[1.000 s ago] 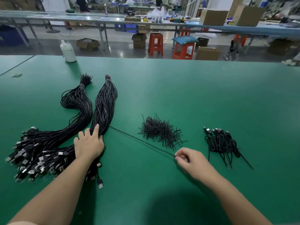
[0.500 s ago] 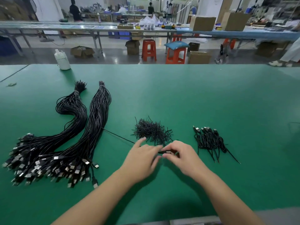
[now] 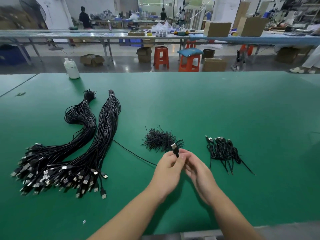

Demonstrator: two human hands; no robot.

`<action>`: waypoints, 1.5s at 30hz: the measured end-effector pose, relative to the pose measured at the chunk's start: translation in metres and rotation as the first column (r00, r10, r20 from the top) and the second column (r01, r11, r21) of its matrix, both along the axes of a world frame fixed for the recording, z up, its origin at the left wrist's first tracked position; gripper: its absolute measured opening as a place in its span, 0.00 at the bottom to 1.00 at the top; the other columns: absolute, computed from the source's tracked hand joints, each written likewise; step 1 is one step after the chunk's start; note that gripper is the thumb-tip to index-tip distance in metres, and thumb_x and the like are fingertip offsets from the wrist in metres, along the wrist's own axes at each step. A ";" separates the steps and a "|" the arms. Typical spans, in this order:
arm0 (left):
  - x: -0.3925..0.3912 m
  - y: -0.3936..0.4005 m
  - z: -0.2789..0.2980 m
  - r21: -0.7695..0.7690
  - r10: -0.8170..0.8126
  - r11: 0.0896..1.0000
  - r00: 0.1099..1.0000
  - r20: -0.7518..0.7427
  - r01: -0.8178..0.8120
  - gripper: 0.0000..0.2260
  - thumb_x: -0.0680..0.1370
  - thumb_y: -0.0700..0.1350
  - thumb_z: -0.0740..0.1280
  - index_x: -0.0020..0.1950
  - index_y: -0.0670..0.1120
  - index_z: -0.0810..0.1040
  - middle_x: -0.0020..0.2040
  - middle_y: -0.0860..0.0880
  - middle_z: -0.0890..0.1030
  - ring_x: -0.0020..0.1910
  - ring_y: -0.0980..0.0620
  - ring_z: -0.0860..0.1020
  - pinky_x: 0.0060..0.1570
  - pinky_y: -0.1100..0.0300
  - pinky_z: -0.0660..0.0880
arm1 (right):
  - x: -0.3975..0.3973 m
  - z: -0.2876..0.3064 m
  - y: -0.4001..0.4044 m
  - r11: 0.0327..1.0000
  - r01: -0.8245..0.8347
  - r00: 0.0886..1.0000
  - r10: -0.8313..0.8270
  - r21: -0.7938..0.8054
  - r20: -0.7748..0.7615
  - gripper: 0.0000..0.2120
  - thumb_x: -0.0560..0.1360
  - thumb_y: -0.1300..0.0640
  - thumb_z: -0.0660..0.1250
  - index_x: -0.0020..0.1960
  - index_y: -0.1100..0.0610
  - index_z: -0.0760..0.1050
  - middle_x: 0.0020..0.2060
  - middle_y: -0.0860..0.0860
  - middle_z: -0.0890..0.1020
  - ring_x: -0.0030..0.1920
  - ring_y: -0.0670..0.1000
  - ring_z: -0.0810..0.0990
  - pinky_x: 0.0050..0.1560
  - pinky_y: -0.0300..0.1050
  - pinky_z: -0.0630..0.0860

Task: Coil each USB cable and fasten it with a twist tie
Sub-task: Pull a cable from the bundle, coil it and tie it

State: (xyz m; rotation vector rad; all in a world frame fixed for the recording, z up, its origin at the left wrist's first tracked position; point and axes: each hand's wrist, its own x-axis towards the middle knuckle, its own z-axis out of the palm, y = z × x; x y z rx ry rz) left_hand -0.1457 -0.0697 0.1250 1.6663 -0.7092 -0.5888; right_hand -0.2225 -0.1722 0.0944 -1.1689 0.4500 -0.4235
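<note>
Both hands, left [image 3: 168, 170] and right [image 3: 199, 170], pinch a thin black USB cable [image 3: 175, 149], metal plug up.

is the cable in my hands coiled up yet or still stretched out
Stretched out. The cable trails uncoiled across the green table from the left hand, which pinches its plug upright beside the right hand.
</note>
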 end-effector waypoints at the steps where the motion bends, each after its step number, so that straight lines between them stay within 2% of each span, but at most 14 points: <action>1: -0.002 0.000 0.002 -0.020 0.023 1.000 1.000 0.011 -0.023 0.13 0.82 0.52 0.61 0.45 0.57 0.85 0.57 0.63 0.76 0.57 0.68 0.72 0.64 0.63 0.69 | 0.003 0.003 0.004 1.000 -0.009 1.000 0.009 0.013 0.030 0.15 0.82 0.53 0.60 0.64 0.56 0.78 0.62 0.54 0.82 0.65 0.50 0.79 0.64 0.40 0.75; 3: -0.003 -0.001 0.003 0.001 0.059 0.998 0.997 0.059 -0.059 0.13 0.82 0.53 0.61 0.50 0.54 0.85 0.67 0.57 0.69 0.69 0.61 0.63 0.70 0.63 0.61 | 0.006 0.008 0.013 0.998 -0.065 0.996 0.066 -0.015 0.056 0.20 0.78 0.46 0.64 0.64 0.56 0.80 0.62 0.54 0.82 0.65 0.50 0.78 0.66 0.42 0.74; 9: 0.010 0.007 0.011 -0.008 0.079 0.997 0.985 0.156 -0.079 0.10 0.81 0.54 0.62 0.54 0.63 0.82 0.72 0.61 0.63 0.69 0.64 0.54 0.71 0.65 0.53 | 0.009 0.009 0.025 0.971 -0.057 0.997 0.067 -0.233 0.036 0.15 0.78 0.48 0.59 0.61 0.50 0.78 0.55 0.39 0.84 0.60 0.37 0.79 0.59 0.30 0.71; 13: 0.020 0.012 0.013 0.013 -0.151 0.988 0.988 0.019 0.151 0.13 0.84 0.52 0.58 0.53 0.62 0.83 0.63 0.65 0.74 0.66 0.45 0.72 0.62 0.48 0.74 | 0.005 0.008 0.028 0.945 -0.072 0.996 0.086 -0.319 0.029 0.13 0.79 0.49 0.57 0.45 0.54 0.76 0.29 0.47 0.73 0.36 0.51 0.72 0.41 0.38 0.69; 17: 0.028 0.018 0.008 0.081 -0.214 0.976 0.966 0.144 0.204 0.16 0.85 0.47 0.54 0.65 0.54 0.79 0.59 0.49 0.80 0.60 0.58 0.75 0.67 0.57 0.67 | 0.004 0.009 0.026 0.931 -0.109 0.994 0.113 -0.347 -0.008 0.13 0.79 0.50 0.58 0.40 0.53 0.74 0.26 0.47 0.65 0.30 0.48 0.63 0.34 0.40 0.64; 20: 0.032 0.020 0.009 0.054 -0.150 0.988 0.981 0.120 0.145 0.16 0.86 0.46 0.54 0.65 0.53 0.80 0.57 0.49 0.77 0.54 0.57 0.75 0.62 0.56 0.68 | 0.007 0.012 0.027 0.908 -0.165 0.986 0.148 -0.386 -0.071 0.20 0.81 0.48 0.56 0.33 0.46 0.77 0.23 0.48 0.68 0.27 0.47 0.65 0.33 0.40 0.67; 24: 0.041 0.022 0.021 -0.122 -0.076 0.989 0.995 0.059 0.083 0.19 0.85 0.49 0.52 0.61 0.49 0.82 0.63 0.55 0.81 0.66 0.62 0.74 0.69 0.65 0.65 | 0.014 0.022 0.029 0.887 -0.311 0.948 0.265 -0.341 -0.175 0.22 0.85 0.51 0.53 0.38 0.55 0.76 0.24 0.50 0.71 0.26 0.48 0.66 0.29 0.39 0.65; 26: 0.052 0.020 0.029 -0.348 0.001 0.936 0.989 -0.146 -0.052 0.20 0.84 0.49 0.52 0.59 0.42 0.81 0.60 0.46 0.83 0.66 0.50 0.77 0.71 0.54 0.67 | 0.015 0.023 0.029 0.864 -0.392 0.916 0.334 -0.315 -0.224 0.21 0.85 0.50 0.53 0.38 0.57 0.72 0.24 0.50 0.71 0.26 0.48 0.65 0.29 0.39 0.66; 28: 0.069 0.020 0.042 -0.533 -0.066 0.813 0.872 -0.485 -0.235 0.21 0.85 0.48 0.51 0.57 0.36 0.79 0.57 0.38 0.82 0.63 0.42 0.79 0.65 0.47 0.74 | 0.014 0.020 0.030 0.842 -0.455 0.884 0.390 -0.288 -0.257 0.21 0.85 0.49 0.52 0.37 0.56 0.69 0.25 0.50 0.70 0.26 0.48 0.65 0.30 0.39 0.66; 32: 0.091 0.041 0.063 -0.629 -0.308 0.741 0.715 -0.628 -0.233 0.23 0.83 0.51 0.55 0.45 0.41 0.86 0.50 0.41 0.85 0.43 0.50 0.86 0.34 0.61 0.81 | 0.014 0.010 0.027 0.854 -0.488 0.858 0.433 -0.178 -0.275 0.22 0.84 0.46 0.53 0.34 0.54 0.64 0.25 0.50 0.67 0.25 0.48 0.62 0.29 0.39 0.66; 35: 0.090 0.061 0.065 -0.512 -0.514 0.832 0.646 -0.564 0.215 0.18 0.79 0.52 0.63 0.47 0.41 0.86 0.43 0.41 0.86 0.27 0.52 0.82 0.25 0.65 0.77 | 0.011 0.004 0.015 0.907 -0.419 0.895 0.406 -0.034 -0.185 0.22 0.82 0.45 0.57 0.31 0.52 0.65 0.24 0.49 0.62 0.23 0.48 0.58 0.28 0.41 0.67; 38: 0.081 0.067 0.041 0.021 -0.615 0.714 0.642 -0.458 0.700 0.20 0.83 0.52 0.60 0.56 0.36 0.81 0.49 0.34 0.84 0.35 0.44 0.84 0.33 0.57 0.81 | 0.013 0.004 0.008 0.925 -0.378 0.918 0.381 0.051 -0.109 0.21 0.80 0.43 0.60 0.31 0.51 0.66 0.23 0.47 0.60 0.22 0.48 0.56 0.27 0.42 0.64; 42: 0.069 0.054 0.004 0.448 -0.452 0.714 0.843 -0.292 0.539 0.17 0.86 0.47 0.55 0.56 0.36 0.78 0.52 0.38 0.83 0.40 0.50 0.82 0.46 0.55 0.81 | 0.017 0.009 0.015 0.890 -0.452 0.878 0.432 -0.059 -0.206 0.21 0.83 0.45 0.57 0.32 0.50 0.69 0.24 0.47 0.62 0.24 0.48 0.57 0.28 0.42 0.64; 45: 0.078 0.055 -0.014 0.285 -0.460 0.820 0.868 -0.190 0.497 0.14 0.85 0.47 0.56 0.58 0.44 0.80 0.53 0.51 0.83 0.51 0.57 0.79 0.59 0.58 0.75 | 0.016 0.011 0.024 0.868 -0.474 0.864 0.427 -0.146 -0.268 0.22 0.85 0.47 0.55 0.33 0.51 0.67 0.24 0.47 0.60 0.24 0.49 0.57 0.28 0.41 0.64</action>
